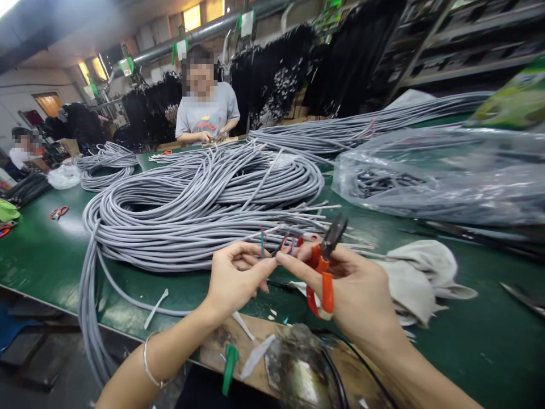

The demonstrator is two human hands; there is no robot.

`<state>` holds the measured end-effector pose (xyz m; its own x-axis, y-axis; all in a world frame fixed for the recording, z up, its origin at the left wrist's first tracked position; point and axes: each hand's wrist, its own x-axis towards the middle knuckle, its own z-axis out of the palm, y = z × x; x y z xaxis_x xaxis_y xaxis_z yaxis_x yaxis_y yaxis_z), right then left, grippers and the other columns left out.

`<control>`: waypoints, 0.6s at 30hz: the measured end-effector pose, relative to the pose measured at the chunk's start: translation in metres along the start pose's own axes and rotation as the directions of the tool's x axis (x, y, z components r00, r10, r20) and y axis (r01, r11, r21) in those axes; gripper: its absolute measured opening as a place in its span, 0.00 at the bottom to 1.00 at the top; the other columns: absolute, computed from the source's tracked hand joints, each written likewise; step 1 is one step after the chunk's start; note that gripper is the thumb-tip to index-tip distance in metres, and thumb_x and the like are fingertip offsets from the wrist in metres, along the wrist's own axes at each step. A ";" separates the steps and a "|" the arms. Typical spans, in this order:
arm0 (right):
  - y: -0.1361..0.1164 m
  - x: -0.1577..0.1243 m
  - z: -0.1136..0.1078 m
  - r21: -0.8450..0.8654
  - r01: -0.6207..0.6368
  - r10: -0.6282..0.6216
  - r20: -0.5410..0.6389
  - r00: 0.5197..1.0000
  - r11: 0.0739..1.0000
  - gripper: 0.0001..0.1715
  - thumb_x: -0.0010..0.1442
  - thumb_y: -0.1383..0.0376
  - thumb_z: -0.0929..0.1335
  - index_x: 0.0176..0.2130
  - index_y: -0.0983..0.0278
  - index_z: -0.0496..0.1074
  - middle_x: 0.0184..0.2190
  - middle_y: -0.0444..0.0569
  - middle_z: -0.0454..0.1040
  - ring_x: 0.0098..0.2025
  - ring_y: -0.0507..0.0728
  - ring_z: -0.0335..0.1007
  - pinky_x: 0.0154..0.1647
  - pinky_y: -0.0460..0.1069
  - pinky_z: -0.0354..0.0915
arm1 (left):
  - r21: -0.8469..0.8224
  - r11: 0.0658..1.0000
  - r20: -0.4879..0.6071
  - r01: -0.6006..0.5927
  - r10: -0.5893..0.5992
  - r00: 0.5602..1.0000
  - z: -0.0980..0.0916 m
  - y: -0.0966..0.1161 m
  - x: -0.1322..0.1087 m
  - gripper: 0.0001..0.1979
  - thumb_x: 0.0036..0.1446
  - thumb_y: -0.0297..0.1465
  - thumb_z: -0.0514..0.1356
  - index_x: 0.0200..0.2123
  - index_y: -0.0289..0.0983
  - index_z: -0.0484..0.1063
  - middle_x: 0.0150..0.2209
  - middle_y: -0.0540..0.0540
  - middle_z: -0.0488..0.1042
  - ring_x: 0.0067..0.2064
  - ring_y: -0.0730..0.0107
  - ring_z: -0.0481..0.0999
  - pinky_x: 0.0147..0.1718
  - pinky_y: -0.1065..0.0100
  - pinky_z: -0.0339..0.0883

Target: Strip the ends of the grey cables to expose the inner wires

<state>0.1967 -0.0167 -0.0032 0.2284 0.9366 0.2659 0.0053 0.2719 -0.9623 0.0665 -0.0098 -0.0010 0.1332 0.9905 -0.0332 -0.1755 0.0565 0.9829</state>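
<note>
My left hand [238, 275] pinches the thin coloured wires [272, 243] at the stripped end of a grey cable, thumb against forefinger. My right hand [353, 278] meets it at the fingertips and touches the same wires. Hooked in my right hand is a pair of scissors [326, 267] with orange handles, its dark blades pointing up and away. Behind both hands lies a big coil of grey cable [179, 227]. The exact grip on each wire is partly hidden by my fingers.
A wooden board [221, 346] with a dark, glossy lump [298, 363] sits at the near edge. To the right are a pale cloth [419, 272] and a clear plastic bag [443, 176]. Red-handled scissors [58, 212] lie left on the green table [38, 250]. A co-worker [208, 108] works opposite.
</note>
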 end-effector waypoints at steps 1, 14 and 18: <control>0.000 0.000 0.000 0.005 -0.011 0.012 -0.006 1.000 1.000 0.23 0.33 0.51 0.77 0.17 0.62 0.66 0.18 0.42 0.66 0.22 0.51 0.63 0.21 0.45 0.64 | 0.019 1.000 0.017 0.023 -0.023 1.000 -0.001 -0.001 0.000 0.18 0.37 0.38 0.69 0.27 0.33 0.69 0.12 0.56 0.65 0.11 0.82 0.61 0.10 0.79 0.51; 0.007 0.002 0.000 0.091 -0.115 0.115 0.011 0.993 0.989 0.26 0.28 0.52 0.79 0.19 0.62 0.65 0.19 0.42 0.68 0.23 0.50 0.64 0.23 0.45 0.64 | -0.057 0.998 -0.096 0.020 -0.026 0.995 0.004 -0.001 -0.001 0.18 0.34 0.40 0.69 0.20 0.32 0.69 0.16 0.49 0.71 0.16 0.76 0.70 0.11 0.78 0.58; 0.009 0.005 0.000 0.111 -0.155 0.154 0.019 0.988 0.982 0.28 0.27 0.50 0.78 0.18 0.63 0.64 0.19 0.41 0.66 0.21 0.49 0.61 0.20 0.44 0.61 | -0.078 0.997 -0.014 0.000 -0.001 1.000 0.000 -0.001 0.002 0.22 0.36 0.44 0.68 0.22 0.33 0.66 0.19 0.50 0.70 0.15 0.78 0.68 0.09 0.80 0.57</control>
<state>0.1979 -0.0096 -0.0101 0.2079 0.9713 0.1160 -0.1383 0.1466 -0.9795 0.0668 -0.0078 -0.0017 0.1193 0.9922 -0.0365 -0.2513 0.0658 0.9657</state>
